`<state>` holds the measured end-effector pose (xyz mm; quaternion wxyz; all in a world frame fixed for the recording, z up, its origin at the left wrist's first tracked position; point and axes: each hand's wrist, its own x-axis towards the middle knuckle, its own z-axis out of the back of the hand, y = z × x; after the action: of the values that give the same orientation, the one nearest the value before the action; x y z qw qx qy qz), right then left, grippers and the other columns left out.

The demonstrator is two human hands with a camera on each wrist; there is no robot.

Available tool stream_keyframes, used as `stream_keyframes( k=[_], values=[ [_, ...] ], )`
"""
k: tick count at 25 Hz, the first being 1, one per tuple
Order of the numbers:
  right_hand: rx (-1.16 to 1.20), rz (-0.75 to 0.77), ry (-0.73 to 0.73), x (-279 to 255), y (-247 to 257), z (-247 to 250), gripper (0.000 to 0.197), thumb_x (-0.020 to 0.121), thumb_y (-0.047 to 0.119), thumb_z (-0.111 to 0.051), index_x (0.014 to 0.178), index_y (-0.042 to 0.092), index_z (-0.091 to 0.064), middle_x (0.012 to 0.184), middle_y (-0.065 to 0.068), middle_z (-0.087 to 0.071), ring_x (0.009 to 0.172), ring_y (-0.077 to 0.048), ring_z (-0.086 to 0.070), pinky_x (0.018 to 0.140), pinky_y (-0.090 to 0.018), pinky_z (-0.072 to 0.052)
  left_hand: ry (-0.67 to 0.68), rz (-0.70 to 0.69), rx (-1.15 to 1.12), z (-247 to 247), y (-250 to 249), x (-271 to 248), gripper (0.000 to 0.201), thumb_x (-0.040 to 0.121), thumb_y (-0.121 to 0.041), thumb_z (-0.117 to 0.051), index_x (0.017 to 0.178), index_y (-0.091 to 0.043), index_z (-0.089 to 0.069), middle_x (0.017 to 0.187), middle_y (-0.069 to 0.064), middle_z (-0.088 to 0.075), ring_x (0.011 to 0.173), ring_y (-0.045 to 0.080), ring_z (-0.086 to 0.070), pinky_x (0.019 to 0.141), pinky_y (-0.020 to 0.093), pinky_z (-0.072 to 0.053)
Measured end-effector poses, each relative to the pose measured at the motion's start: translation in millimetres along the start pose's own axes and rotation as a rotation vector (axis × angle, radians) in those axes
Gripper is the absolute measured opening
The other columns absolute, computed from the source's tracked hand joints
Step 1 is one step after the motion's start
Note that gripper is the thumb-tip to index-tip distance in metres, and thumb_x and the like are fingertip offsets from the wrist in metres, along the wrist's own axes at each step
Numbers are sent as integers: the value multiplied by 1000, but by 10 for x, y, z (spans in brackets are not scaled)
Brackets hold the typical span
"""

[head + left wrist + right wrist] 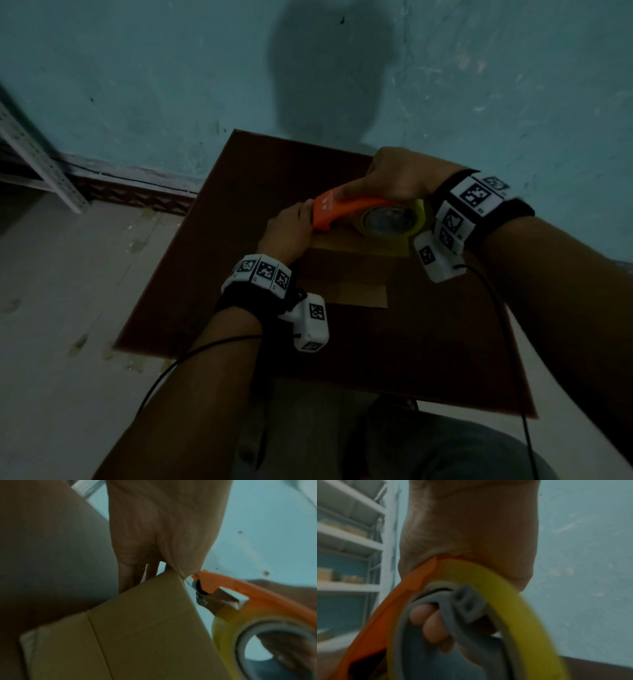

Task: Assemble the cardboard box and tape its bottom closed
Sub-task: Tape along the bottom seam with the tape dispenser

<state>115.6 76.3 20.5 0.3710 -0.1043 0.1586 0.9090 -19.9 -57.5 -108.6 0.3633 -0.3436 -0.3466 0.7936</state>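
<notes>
A small cardboard box [346, 270] stands on a dark brown table [205, 274]; in the left wrist view the box [145, 628] fills the lower middle. My right hand [397, 174] grips an orange tape dispenser [346, 207] from above, resting it on the box's top. Its yellowish tape roll [394, 222] sits under my palm, and my fingers [428, 622] curl through the roll's core. My left hand [291, 229] holds the box's far left corner, thumb on top beside the dispenser's [223, 588] cutter end, fingers [130, 577] down the side. The tape's end is hidden.
A white metal shelf rack [37, 154] stands at the left against the blue-green wall [171, 85]. Black cables [507, 325] trail from both wrist cameras across the table's near side. My knee [445, 452] shows below the table's front edge.
</notes>
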Motion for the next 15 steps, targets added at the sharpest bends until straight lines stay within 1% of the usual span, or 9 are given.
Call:
stream_keyframes(
  k=[1, 2, 4, 5, 8, 11, 12, 14, 15],
  values=[
    [-12, 8, 2, 1, -13, 11, 69, 84, 80, -67, 62, 15, -60, 61, -3, -57, 53, -17, -50, 57, -31, -40, -11, -13, 32, -4, -9, 2, 46, 114, -43, -26, 144, -25, -55, 129, 9, -62, 125, 32, -59, 110, 50, -43],
    [-26, 15, 0, 2, -25, 15, 69, 85, 79, -67, 62, 15, -60, 61, -3, -57, 53, -16, -50, 57, -31, -40, -23, -19, 44, -7, -12, 1, 45, 114, -43, -27, 143, -24, -56, 128, 9, -63, 124, 31, -59, 109, 49, -43],
    [-41, 22, -12, 1, -65, 7, 68, 85, 80, -66, 62, 16, -59, 60, -2, -56, 53, -17, -50, 57, -30, -40, -20, -7, 49, -15, -46, -8, 44, 114, -45, -27, 137, -24, -59, 120, 5, -63, 119, 27, -60, 102, 44, -43],
    [-44, 24, -9, 7, -83, 5, 69, 85, 81, -65, 62, 16, -59, 60, -2, -56, 53, -17, -50, 57, -31, -40, -14, 0, 60, -24, -54, -6, 44, 114, -46, -27, 136, -25, -59, 120, 4, -63, 119, 27, -60, 102, 44, -43],
    [-52, 37, 19, 52, -124, 12, 72, 83, 84, -63, 63, 15, -60, 59, -2, -56, 53, -19, -50, 60, -34, -42, -18, 16, 82, -25, -65, -13, 45, 113, -49, -27, 135, -26, -60, 123, 6, -65, 120, 28, -61, 108, 50, -44],
    [-39, 55, 33, 16, -195, 60, 72, 82, 85, -62, 60, 16, -59, 56, -1, -54, 52, -19, -49, 60, -35, -42, -11, 29, 124, -50, -67, 4, 40, 113, -43, -32, 142, -26, -53, 133, 6, -60, 125, 29, -58, 104, 46, -44],
    [-35, 64, 29, -16, -240, 79, 71, 83, 84, -62, 59, 17, -58, 54, 0, -53, 50, -18, -48, 59, -34, -41, -20, 38, 164, -50, -63, 26, 39, 113, -43, -32, 142, -26, -52, 133, 6, -60, 125, 29, -57, 103, 48, -44],
    [-37, 57, 19, -92, -374, 114, 70, 85, 82, -63, 58, 17, -59, 54, 0, -55, 50, -18, -49, 58, -33, -41, -4, 48, 165, -55, -83, 55, 43, 113, -47, -26, 136, -25, -56, 122, 4, -60, 117, 27, -58, 99, 47, -44],
    [-52, 44, 20, -120, -454, 131, 71, 85, 82, -62, 61, 15, -64, 58, -3, -59, 53, -19, -53, 59, -33, -43, -14, 55, 152, -57, -88, 53, 46, 113, -49, -24, 132, -24, -57, 118, 4, -59, 112, 25, -57, 94, 45, -43]
  ],
)
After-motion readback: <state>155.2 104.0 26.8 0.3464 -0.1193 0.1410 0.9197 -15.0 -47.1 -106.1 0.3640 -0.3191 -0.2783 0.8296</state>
